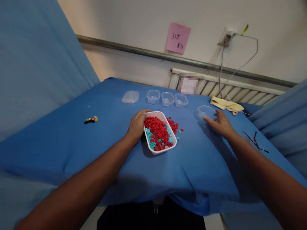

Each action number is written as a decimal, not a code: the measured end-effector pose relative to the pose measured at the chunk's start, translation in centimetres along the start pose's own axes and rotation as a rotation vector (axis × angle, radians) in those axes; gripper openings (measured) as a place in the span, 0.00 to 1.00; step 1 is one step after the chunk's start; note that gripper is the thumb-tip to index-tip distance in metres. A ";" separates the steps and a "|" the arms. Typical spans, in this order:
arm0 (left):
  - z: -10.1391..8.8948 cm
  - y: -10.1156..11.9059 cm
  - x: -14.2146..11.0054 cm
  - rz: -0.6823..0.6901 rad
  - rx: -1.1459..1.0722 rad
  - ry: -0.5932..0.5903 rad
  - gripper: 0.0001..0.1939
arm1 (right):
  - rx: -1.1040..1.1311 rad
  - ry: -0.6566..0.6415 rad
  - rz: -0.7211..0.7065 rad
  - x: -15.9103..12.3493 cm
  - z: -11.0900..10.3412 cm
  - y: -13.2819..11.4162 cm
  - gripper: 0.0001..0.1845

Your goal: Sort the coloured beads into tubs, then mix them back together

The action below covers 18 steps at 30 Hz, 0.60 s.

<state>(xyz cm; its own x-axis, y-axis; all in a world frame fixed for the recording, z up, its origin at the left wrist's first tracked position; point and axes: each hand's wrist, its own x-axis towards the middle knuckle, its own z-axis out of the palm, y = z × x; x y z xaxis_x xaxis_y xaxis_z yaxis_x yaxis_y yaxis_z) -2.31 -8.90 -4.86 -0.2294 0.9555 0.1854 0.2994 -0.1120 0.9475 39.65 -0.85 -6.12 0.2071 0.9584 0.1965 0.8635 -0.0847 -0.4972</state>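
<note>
My left hand (137, 125) is closed on the upper left side of a white plastic tub (174, 143). Inside it, red toy bricks (159, 131) are heaped over turquoise bricks (148, 133). More red bricks (173, 124) and a few turquoise ones lie loose on the cloth beside the tub's right side. Off to the right, my right hand (220, 122) grips the near right edge of a clear plastic container (206, 111), thumb in front and fingers behind. What this container holds, if anything, I cannot make out.
Along the back of the blue-covered table (96, 153) stand three clear containers (167, 99) and a stack of clear lids (130, 97). A yellow cloth (226, 104) and glasses (255, 140) lie at the right. Small yellow and black pieces (91, 119) sit at the left.
</note>
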 end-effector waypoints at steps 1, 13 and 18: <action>0.0 0.1 0.0 -0.002 0.002 0.004 0.28 | 0.017 -0.006 0.012 0.7 0.3 -0.3 0.61; -0.2 -0.1 0.3 -0.087 -0.093 -0.016 0.25 | 0.050 0.025 0.185 9.0 5.7 -8.0 0.51; -0.2 0.1 0.2 -0.139 -0.142 -0.039 0.22 | 0.029 0.071 0.267 8.8 5.5 -6.3 0.47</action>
<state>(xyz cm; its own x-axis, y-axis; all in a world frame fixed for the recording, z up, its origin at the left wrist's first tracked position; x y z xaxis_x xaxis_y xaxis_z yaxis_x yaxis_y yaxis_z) -2.50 -8.81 -4.65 -0.2226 0.9740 0.0428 0.1327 -0.0132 0.9911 33.50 9.61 -5.93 0.4581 0.8817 0.1132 0.7608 -0.3230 -0.5629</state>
